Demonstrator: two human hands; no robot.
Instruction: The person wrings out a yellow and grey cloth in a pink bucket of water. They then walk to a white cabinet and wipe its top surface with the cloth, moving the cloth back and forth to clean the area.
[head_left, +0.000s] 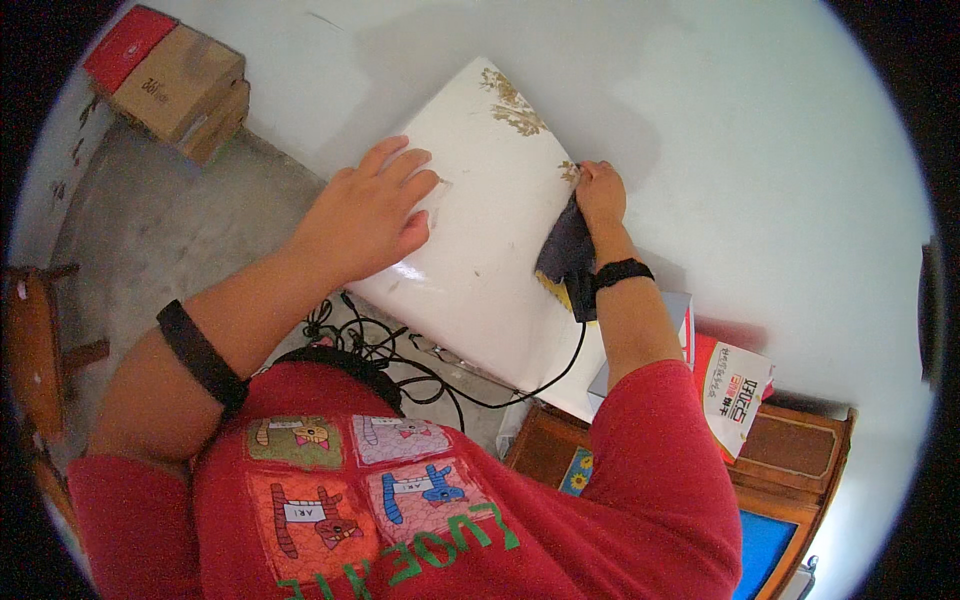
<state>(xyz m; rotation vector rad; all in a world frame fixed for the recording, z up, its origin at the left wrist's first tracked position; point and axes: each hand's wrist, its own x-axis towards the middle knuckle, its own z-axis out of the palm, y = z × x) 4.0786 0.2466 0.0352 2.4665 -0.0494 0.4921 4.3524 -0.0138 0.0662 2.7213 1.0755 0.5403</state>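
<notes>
A glossy white panel-like surface (487, 225) with brown floral patterning at its far corner lies before me. My left hand (375, 202) rests over its left side, fingers spread, holding nothing. At the right edge, my right hand (600, 191) has its fingers closed on a dark cloth (566, 240). The cloth hangs beneath the hand, with yellow material showing at its lower edge. A black cable (577, 360) runs down from a black piece beside the right wrist. Dark bands circle both arms.
Tangled black cables (367, 337) hang by the near edge. Cardboard boxes (187, 82) stand at the upper left on the floor (172, 210). At lower right are a red and white packet (731, 390) and wooden furniture (795, 442); a wall (765, 187) lies beyond.
</notes>
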